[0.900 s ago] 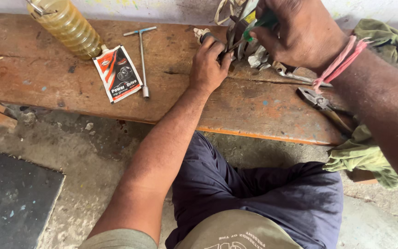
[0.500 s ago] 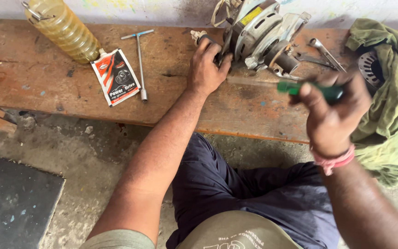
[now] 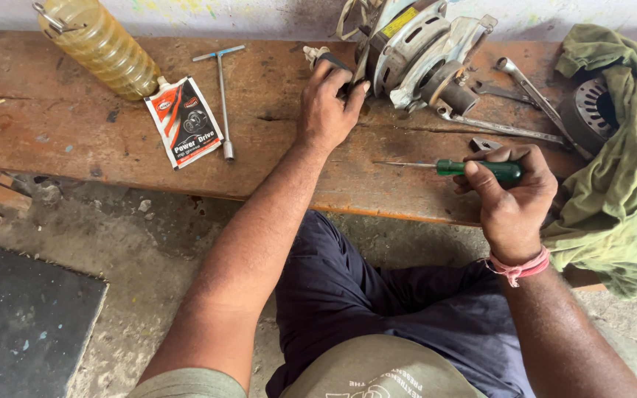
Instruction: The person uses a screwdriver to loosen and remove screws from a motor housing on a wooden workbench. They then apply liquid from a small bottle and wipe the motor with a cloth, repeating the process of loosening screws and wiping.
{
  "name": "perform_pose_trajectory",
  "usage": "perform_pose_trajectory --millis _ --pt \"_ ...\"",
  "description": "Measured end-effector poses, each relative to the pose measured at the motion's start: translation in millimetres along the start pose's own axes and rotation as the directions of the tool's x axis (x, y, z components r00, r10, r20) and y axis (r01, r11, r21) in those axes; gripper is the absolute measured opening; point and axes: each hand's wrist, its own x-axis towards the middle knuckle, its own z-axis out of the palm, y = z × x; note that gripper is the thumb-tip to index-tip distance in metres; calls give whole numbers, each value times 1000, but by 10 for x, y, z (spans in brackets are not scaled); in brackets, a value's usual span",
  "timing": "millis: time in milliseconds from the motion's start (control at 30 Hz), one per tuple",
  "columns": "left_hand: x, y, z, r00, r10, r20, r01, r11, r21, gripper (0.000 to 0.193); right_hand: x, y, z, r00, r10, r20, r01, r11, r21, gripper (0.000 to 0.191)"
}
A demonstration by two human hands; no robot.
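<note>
The left forearm runs up from the lower left toward one o'clock, and the left hand [image 3: 327,105] lies palm down on the worn reddish wooden counter [image 3: 75,140], fingers curled over the near edge of the grey cast-metal motor housing with a yellow label [image 3: 414,51]; the hand is closed loosely on that edge, touching it, though what lies under the fingertips is hidden. The right forearm comes up from the lower right toward eleven o'clock, a pink thread band at the wrist, and the right hand [image 3: 509,199] is clenched around the green plastic handle of a thin-shafted screwdriver [image 3: 451,167], whose steel shaft points toward nine o'clock, hovering over the counter's front part and well apart from the motor housing. At twelve to one o'clock from the right hand lie long steel spanners [image 3: 532,88], one touching the housing's foot. At three o'clock from that hand a crumpled olive-green cloth [image 3: 621,184] drapes over the counter's end, partly covering a round dark slotted metal part [image 3: 591,103]. At nine o'clock from the left hand lie a steel T-handle socket wrench [image 3: 223,96], then a red, white and black grease sachet [image 3: 184,121], and at ten o'clock a ribbed clear plastic bottle of yellowish oil [image 3: 101,44] on its side.
</note>
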Motion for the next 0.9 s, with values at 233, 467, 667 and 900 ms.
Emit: perform_pose_trajectory --millis 233,467,667,900 --pt "4 -4 9 998 -46 37 46 999 8 21 2 -22 38 1000 17 -2 -17 999 30 20" --pt "-5 -21 18 999 -37 21 37 999 -4 23 6 -28 33 999 38 -13 -38 999 2 20" --pt "-9 -6 15 998 -44 34 43 999 10 26 5 -23 34 999 32 -4 -32 999 -2 19" --pt "-47 -53 25 999 -18 43 16 999 45 35 19 -14 24 1000 16 -2 -15 998 53 17"
